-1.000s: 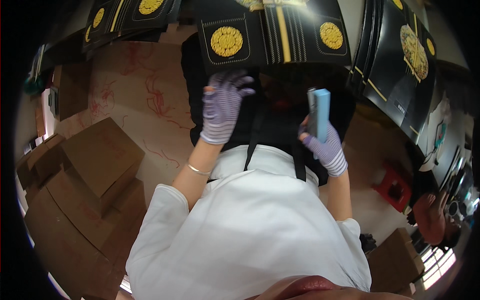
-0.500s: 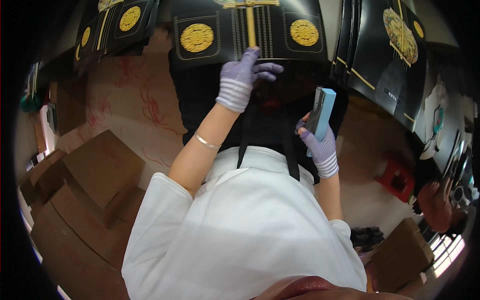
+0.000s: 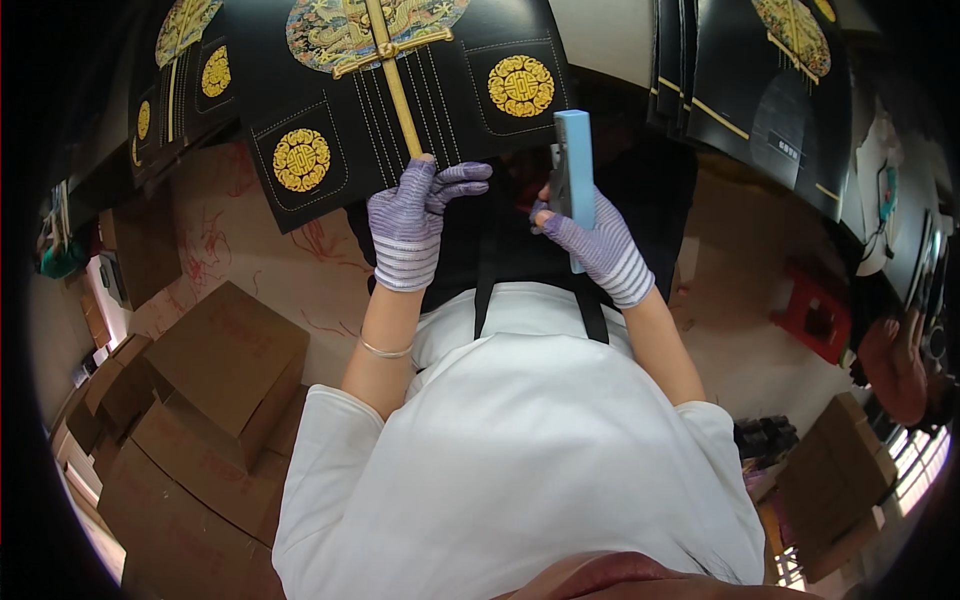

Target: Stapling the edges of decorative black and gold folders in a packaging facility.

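Observation:
A large glossy black card sheet (image 3: 455,125) with gold round emblems and a gold knot strip lies tilted in front of me, its near edge hanging past the table. My left hand (image 3: 405,225), in a purple striped glove with bare fingertips, pinches that edge with the thumb on top. The other fingers stick out to the right. My right hand (image 3: 602,245), gloved the same way, is wrapped round a light-blue and black stapler (image 3: 576,160), held upright just right of the sheet's near edge. Stapler and sheet look close, but I cannot tell whether they touch.
More black printed sheets (image 3: 205,75) lie at the far left, and another stack (image 3: 720,90) at the right. Brown cardboard boxes (image 3: 225,360) stand at the lower left. A red stool (image 3: 815,310) stands on the floor at right; another person's arm (image 3: 890,375) shows beyond it.
My left hand has moved left and nearer to me, and the black sheet has come with it, turning aslant. My right hand has brought the stapler leftward and up toward the sheet.

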{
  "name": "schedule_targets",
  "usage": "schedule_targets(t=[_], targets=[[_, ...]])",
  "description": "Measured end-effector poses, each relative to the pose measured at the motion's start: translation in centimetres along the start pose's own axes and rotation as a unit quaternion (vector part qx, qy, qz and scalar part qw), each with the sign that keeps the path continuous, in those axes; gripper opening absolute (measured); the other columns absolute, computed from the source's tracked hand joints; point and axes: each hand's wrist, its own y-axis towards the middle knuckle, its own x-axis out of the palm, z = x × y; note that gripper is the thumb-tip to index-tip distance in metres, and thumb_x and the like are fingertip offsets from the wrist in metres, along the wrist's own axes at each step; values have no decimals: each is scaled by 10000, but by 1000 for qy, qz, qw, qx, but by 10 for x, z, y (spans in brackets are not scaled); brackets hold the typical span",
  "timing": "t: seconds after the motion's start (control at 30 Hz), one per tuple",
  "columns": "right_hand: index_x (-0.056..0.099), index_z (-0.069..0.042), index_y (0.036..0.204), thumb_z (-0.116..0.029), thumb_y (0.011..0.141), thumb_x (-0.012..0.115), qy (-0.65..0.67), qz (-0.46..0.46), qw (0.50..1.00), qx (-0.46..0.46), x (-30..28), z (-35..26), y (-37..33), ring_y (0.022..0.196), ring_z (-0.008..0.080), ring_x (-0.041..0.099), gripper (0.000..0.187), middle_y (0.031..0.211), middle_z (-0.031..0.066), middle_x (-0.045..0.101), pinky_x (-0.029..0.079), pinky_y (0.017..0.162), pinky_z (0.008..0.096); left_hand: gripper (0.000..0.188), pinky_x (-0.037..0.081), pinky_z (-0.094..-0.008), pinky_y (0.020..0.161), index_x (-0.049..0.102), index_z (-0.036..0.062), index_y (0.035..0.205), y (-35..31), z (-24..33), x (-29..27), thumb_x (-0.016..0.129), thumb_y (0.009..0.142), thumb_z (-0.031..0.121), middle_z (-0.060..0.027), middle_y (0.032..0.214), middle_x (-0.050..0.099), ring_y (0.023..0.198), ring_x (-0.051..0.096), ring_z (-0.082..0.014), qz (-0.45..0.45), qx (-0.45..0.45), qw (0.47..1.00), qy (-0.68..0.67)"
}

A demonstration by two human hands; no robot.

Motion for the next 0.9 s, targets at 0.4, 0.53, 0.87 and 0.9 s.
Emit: schedule_targets(t=[0.4, 0.53, 0.87, 0.9], targets=[[548, -31, 857, -253, 793, 682, -55, 79, 993, 71, 16, -7, -1, 551, 167, 566, 266, 622, 46, 568, 480, 557, 283, 251, 535, -380, 728, 548, -80, 948, -1, -22, 10, 584, 879, 159, -186, 869, 637, 832, 656, -300, -4, -26, 999, 37], [551, -34, 901, -209, 760, 707, -160, 70, 984, 23, 9, -25, -19, 605, 197, 599, 274, 672, 70, 599, 489, 593, 291, 520, 532, -272, 733, 567, 121, 1187, 11, -47, -2, 693, 712, -49, -109, 1088, 623, 908, 641, -221, -94, 426, 694, 573], [445, -2, 1103, -109, 812, 560, 246, 369, 864, -240, -137, -8, -124, 1047, 269, 509, 331, 1069, 139, 515, 396, 955, 408, 405, 442, -266, 844, 574, -36, 1096, 35, 59, 28, 641, 702, 28, -82, 1001, 630, 914, 584, -168, -237, -17, 969, 62], [443, 0, 1103, -110, 807, 559, 345, 360, 839, -216, -147, -2, -140, 1141, 304, 467, 336, 1194, 184, 478, 378, 979, 398, 382, 433, -262, 846, 568, -48, 1099, 50, 64, 28, 605, 732, 52, -86, 999, 629, 913, 578, -162, -248, -34, 965, 77]])
